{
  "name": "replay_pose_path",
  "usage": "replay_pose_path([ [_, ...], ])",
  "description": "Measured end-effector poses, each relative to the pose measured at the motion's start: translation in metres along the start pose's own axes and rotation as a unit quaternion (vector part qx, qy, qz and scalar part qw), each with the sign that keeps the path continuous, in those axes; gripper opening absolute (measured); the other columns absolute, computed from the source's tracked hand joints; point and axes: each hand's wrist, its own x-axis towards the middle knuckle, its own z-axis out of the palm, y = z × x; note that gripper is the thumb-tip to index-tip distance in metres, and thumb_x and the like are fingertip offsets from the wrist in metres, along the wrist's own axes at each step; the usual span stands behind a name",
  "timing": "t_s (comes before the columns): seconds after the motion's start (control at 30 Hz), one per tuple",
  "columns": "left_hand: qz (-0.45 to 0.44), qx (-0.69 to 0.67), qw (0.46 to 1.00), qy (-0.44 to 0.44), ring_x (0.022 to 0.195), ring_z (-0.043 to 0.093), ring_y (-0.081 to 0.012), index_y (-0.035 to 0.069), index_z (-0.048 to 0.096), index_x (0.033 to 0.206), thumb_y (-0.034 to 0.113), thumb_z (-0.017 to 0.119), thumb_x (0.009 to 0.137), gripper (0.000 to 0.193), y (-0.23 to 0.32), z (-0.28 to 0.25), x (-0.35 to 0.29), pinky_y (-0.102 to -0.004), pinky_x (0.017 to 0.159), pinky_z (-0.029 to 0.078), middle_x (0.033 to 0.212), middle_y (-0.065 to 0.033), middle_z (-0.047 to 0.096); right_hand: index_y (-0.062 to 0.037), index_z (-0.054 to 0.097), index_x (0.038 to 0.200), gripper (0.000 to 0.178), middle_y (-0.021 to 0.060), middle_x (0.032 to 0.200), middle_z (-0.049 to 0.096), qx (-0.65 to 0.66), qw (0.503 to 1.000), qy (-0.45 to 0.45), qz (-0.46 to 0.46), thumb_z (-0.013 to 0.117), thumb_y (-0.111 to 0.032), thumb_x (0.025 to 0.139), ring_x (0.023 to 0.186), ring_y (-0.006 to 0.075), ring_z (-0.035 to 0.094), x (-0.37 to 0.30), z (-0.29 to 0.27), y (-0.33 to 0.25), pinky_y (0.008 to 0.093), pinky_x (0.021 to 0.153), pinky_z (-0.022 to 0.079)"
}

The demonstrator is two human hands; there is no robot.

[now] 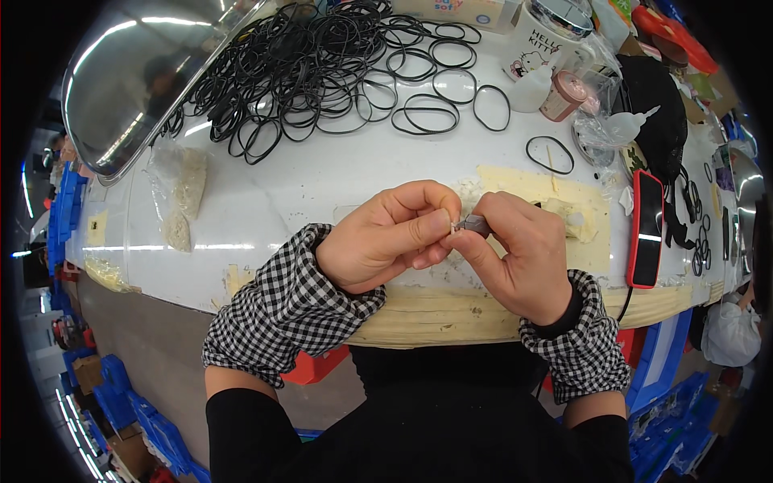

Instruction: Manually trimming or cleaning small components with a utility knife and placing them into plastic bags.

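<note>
Pinching grey piece (477, 224), small, blocky

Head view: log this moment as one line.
left hand: fingertips pinched, contents unclear | right hand: pinches grey piece | hands: close, over table | rest: black bands, phone, bag

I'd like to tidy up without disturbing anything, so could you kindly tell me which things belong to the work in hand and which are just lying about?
Likely in the job:
grey piece, held in the right fingers
tiny pale bit, at the left fingers

Probably just lying about:
red-edged phone
pink tub
black loops and plastic bag, though these could be supplies
</note>
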Motion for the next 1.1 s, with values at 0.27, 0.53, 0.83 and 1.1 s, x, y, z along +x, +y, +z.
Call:
replay_pose_path([
  [0.27, 0.006, 0.001, 1.0, -0.008, 0.07, 0.047, -0.0044, 0.004, 0.054, 0.099, 0.016, 0.05, 0.098, 0.013, 0.0008, 0.0007, 0.0002, -0.0171, 0.059, 0.039, 0.082, 0.0016, 0.052, -0.0074, 0.056, 0.07, 0.031, 0.0025, 0.058, 0.054, -0.009, 1.0, -0.017, 0.005, 0.071, -0.032, 0.081, 0.046, 0.0175, 0.052, -0.001, -0.0024, -0.001, 0.029, 0.041, 0.037],
  [0.53, 0.002, 0.003, 1.0, 0.0, 0.07, 0.048, -0.0044, 0.004, 0.054, 0.1, 0.016, 0.05, 0.097, 0.012, 0.0001, 0.0006, -0.0007, -0.0172, 0.059, 0.039, 0.082, 0.0016, 0.053, -0.0073, 0.056, 0.07, 0.031, 0.0027, 0.059, 0.054, -0.014, 1.0, 0.009, -0.007, 0.071, -0.033, 0.08, 0.047, 0.0176, 0.052, -0.0008, 0.0001, 0.0003, 0.0292, 0.041, 0.038],
  [0.83, 0.002, 0.009, 1.0, -0.002, 0.07, 0.048, -0.0045, 0.004, 0.054, 0.099, 0.016, 0.051, 0.097, 0.013, 0.0009, 0.0008, -0.0009, -0.0174, 0.059, 0.039, 0.082, 0.0015, 0.053, -0.0084, 0.055, 0.068, 0.032, 0.0025, 0.056, 0.052, -0.017, 1.0, -0.009, 0.004, 0.07, -0.033, 0.081, 0.046, 0.0176, 0.051, -0.0017, -0.0022, -0.001, 0.0291, 0.04, 0.037],
  [1.1, 0.019, 0.059, 0.995, 0.075, 0.069, 0.048, -0.005, 0.005, 0.055, 0.096, 0.018, 0.052, 0.096, 0.014, 0.0058, -0.0006, -0.0017, -0.0182, 0.06, 0.039, 0.08, 0.0008, 0.055, -0.0073, 0.056, 0.071, 0.032, 0.0039, 0.058, 0.054, 0.033, 0.995, -0.09, 0.039, 0.068, -0.035, 0.083, 0.047, 0.0196, 0.053, 0.0001, -0.0071, -0.0017, 0.0305, 0.043, 0.039],
])
